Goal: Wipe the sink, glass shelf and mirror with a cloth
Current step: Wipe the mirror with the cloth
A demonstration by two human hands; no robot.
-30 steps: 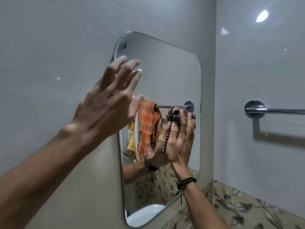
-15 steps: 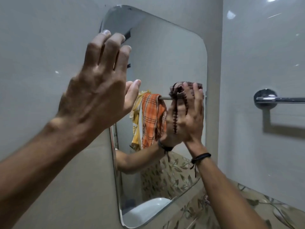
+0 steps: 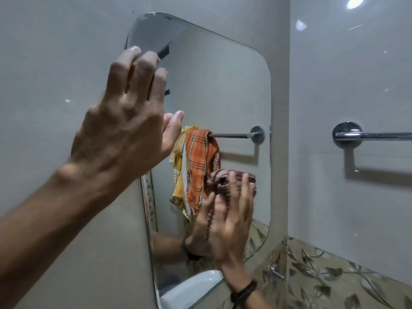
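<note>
A rounded wall mirror (image 3: 234, 90) hangs on the grey tiled wall in front of me. My right hand (image 3: 234, 221) presses a brown checked cloth (image 3: 225, 179) flat against the lower part of the glass, fingers straight and slightly blurred. A black band circles that wrist. My left hand (image 3: 124, 126) rests with spread fingers on the mirror's left edge, thumb out to the right. The mirror reflects my right hand, an orange checked towel and a white basin edge. The sink itself and the glass shelf are out of view.
A chrome towel rail (image 3: 370, 136) is fixed to the right wall at hand height. A band of leaf-patterned tiles (image 3: 323, 273) runs below the mirror and along the right wall, with a small chrome fitting (image 3: 275, 272) on it.
My right hand with the cloth has slid down the mirror from the level of the reflected rail to the lower part. My left hand has stayed at the left edge.
</note>
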